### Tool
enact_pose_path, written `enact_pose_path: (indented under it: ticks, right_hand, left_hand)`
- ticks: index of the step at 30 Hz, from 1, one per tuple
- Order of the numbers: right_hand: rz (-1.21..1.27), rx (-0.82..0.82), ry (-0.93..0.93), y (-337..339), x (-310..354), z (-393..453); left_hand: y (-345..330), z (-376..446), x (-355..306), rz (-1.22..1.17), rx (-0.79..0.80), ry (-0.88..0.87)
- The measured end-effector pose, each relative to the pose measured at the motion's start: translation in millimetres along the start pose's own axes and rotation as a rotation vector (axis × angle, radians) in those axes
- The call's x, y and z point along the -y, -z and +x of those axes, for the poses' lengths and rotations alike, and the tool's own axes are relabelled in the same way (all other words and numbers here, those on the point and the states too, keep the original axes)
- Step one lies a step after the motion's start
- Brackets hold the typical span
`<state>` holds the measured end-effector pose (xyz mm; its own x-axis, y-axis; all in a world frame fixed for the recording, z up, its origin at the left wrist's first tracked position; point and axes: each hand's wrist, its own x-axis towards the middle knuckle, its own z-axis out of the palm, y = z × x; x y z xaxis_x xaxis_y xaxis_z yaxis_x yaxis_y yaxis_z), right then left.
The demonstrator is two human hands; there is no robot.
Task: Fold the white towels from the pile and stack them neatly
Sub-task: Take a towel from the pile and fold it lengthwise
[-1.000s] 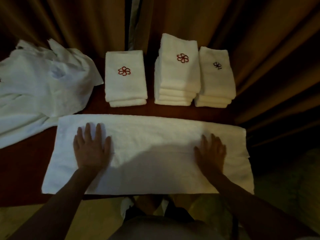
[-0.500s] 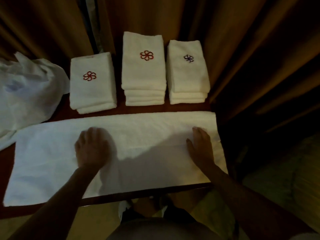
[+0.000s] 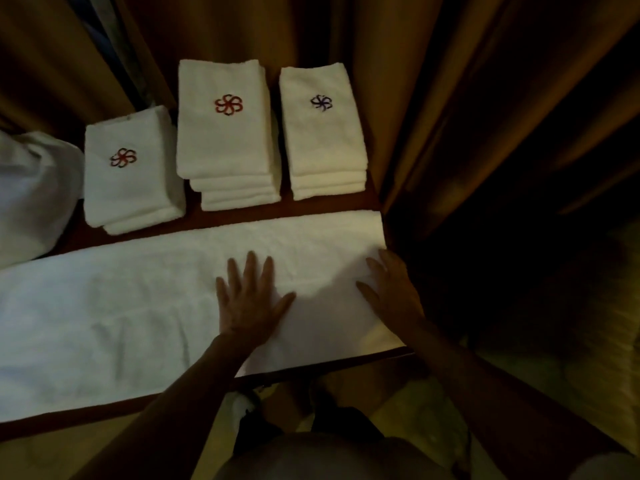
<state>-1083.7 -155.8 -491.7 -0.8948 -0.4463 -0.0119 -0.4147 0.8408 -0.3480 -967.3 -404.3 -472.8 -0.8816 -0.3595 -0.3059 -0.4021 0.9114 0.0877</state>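
Observation:
A long white towel (image 3: 131,306) lies spread flat across the front of the dark wooden table (image 3: 221,216). My left hand (image 3: 251,299) rests flat on it with fingers spread, right of its middle. My right hand (image 3: 391,292) lies flat at the towel's right end, near the table's corner. Behind the towel stand three stacks of folded white towels: a low left stack (image 3: 128,168) with a red flower, a taller middle stack (image 3: 225,133) with a red flower, and a right stack (image 3: 323,133) with a dark flower. The unfolded pile (image 3: 31,192) sits at far left, partly cut off.
Brown curtains (image 3: 450,81) hang close behind and to the right of the table. The table's right edge ends just past my right hand, with dark floor (image 3: 554,341) beyond. The table's front edge runs under the towel's near border.
The view has swung left to right, so the table sits further left in frame. Both hands have slid rightward along the towel; my right hand now reaches its right end.

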Motion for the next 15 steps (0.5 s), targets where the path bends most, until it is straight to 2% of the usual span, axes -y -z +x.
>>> enact_pose_path:
  ticks: [4,8,11,15]
  right_hand:
    - [0.008,-0.101,0.015,17,12,24]
    - [-0.047,-0.088,0.283,8,28,59]
    - [-0.061,0.063,0.17,-3,25,72]
    - [-0.106,0.027,0.104,-6,7,73]
  left_hand:
    - [6,-3,-6,0.028,0.002,0.028]
    - [6,-2,-13,0.039,0.034,0.045]
    - [7,-2,-11,0.057,0.055,0.038]
    - [7,1,-10,0.053,0.069,0.044]
